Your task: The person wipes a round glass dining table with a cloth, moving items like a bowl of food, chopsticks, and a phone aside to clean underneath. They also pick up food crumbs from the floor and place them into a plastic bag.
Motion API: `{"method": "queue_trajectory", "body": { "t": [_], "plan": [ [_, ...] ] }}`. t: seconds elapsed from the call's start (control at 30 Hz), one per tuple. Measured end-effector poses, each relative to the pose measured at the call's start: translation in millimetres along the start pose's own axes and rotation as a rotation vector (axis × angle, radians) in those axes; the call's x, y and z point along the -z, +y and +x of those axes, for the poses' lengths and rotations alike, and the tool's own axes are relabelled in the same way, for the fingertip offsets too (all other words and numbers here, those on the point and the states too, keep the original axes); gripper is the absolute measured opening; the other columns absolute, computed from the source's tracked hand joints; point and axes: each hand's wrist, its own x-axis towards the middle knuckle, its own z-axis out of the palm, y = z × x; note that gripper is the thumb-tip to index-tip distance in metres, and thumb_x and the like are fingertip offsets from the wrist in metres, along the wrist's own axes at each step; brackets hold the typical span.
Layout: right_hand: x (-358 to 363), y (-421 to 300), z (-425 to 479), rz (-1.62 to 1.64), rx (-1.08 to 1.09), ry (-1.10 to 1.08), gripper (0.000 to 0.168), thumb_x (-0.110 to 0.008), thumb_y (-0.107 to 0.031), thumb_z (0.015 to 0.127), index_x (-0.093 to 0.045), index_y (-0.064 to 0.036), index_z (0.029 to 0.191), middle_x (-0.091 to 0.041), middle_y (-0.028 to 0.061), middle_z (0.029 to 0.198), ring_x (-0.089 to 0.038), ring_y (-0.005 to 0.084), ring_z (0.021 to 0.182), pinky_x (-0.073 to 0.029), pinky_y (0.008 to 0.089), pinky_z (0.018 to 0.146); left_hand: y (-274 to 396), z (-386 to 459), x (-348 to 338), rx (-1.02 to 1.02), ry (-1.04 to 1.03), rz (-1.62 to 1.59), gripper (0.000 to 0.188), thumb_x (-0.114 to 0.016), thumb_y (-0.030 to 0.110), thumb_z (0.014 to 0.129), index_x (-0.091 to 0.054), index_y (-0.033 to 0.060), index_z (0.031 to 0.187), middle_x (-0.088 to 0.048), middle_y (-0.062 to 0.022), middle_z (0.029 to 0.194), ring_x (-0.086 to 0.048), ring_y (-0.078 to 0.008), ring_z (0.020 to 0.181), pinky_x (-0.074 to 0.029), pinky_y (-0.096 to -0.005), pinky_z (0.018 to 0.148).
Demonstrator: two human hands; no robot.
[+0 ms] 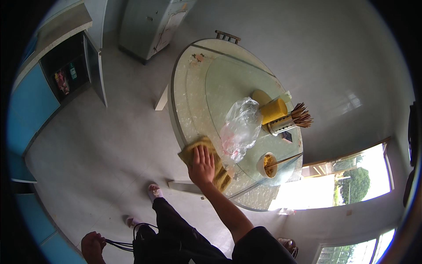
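Note:
My right hand [201, 168] lies flat on a folded yellow-brown cloth [221, 180], pressing it against the near edge of an oval table [194, 99] with a stone-patterned top. One corner of the cloth hangs at the table's rim. Just beyond my fingers, a crumpled clear plastic bag [242, 127] rests on the glass turntable [227, 76]. A white bowl [260, 166] of yellow food stands to the right, with chopsticks [286, 159] laid across it. Low at the left, my left hand [93, 244] is closed around thin black cords [120, 246] that run to my dark clothing.
On the turntable stand a yellow cylindrical container [272, 111], a perforated metal holder [280, 125] full of chopsticks and a small dark flat object [287, 137]. A cabinet door [95, 69] hangs open at the left. A refrigerator [145, 29] and a chair [227, 35] are beyond.

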Motion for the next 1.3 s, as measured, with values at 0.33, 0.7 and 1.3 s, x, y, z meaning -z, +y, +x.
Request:
{"method": "queue_trajectory", "body": {
  "t": [0.33, 0.7, 1.3],
  "plan": [
    [-29.9, -33.6, 241.3, 0.13, -0.097, -0.012, 0.08, -0.046, -0.056, 0.075, -0.025, -0.009, 0.136, -0.022, 0.0065, 0.143, -0.017, 0.0236, 0.132, -0.01, 0.0404, 0.107, 34.3, -17.0, -36.5, 0.007, -0.015, 0.127, 0.028, -0.048, 0.003, 0.087, -0.044, -0.0075, 0.112, -0.054, -0.0186, 0.104, -0.056, -0.0265, 0.089, -0.052, -0.0344, 0.076],
    [-26.8, -15.1, 211.7, 0.238, 0.021, -0.056, 0.078, -0.04, -0.06, 0.077, -0.025, -0.012, 0.137, -0.02, 0.0048, 0.144, -0.015, 0.0206, 0.133, -0.009, 0.0379, 0.108, 48.9, -25.4, -68.1, -0.121, -0.15, 0.245, 0.027, -0.05, 0.002, 0.085, -0.046, -0.0055, 0.111, -0.056, -0.0182, 0.105, -0.058, -0.0249, 0.087, -0.051, -0.0328, 0.075],
    [29.3, 71.0, -80.8, 0.122, 0.224, -0.065, 0.046, -0.05, -0.015, 0.078, -0.045, -0.015, 0.124, -0.041, 0.0017, 0.132, -0.035, 0.0208, 0.124, -0.029, 0.0356, 0.102, 37.1, -50.6, 2.6, -0.186, -0.146, 0.12, 0.027, -0.053, 0.022, 0.084, -0.051, 0.006, 0.105, -0.057, -0.0059, 0.093, -0.056, -0.0162, 0.081, -0.046, -0.0267, 0.072]
  ]
}}
